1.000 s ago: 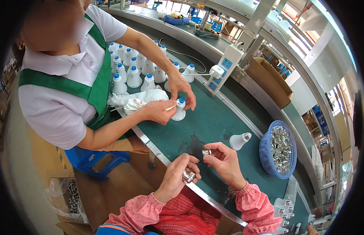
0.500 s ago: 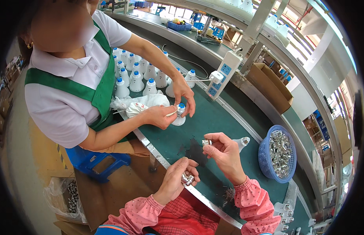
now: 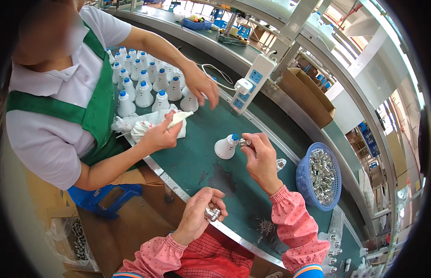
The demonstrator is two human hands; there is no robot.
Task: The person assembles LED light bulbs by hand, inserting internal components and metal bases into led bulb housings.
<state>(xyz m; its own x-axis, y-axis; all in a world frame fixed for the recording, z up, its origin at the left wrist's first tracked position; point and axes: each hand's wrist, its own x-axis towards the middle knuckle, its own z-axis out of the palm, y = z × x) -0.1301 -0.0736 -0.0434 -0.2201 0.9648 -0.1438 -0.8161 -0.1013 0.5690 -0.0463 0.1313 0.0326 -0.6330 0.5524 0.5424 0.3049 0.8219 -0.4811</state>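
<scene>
Between the thumb and fingers of my right hand (image 3: 263, 162) is a silver lamp screw cap (image 3: 244, 142). It is beside the blue top of a white cone-shaped bulb housing (image 3: 224, 148) standing on the green table; whether they touch, I cannot tell. My left hand (image 3: 195, 214), palm up at the table's near edge, cups several more silver screw caps (image 3: 212, 213). Partly hidden behind my right hand lies another bulb with a silver cap (image 3: 280, 163). Across to the left, a co-worker's hand (image 3: 160, 134) holds a pale pointed piping bag (image 3: 180, 119).
A blue basket (image 3: 302, 183) full of silver caps sits on the right. Many blue-topped housings (image 3: 144, 95) stand at the far left. A white power strip (image 3: 254, 83) leans at the table's far edge. Thin wire bits (image 3: 265, 227) lie near my right sleeve; capped bulbs (image 3: 333, 252) lie at lower right.
The co-worker's hands have let go of the housing and drawn back. That housing now stands closer to my right hand, whose screw cap has come up beside its blue top.
</scene>
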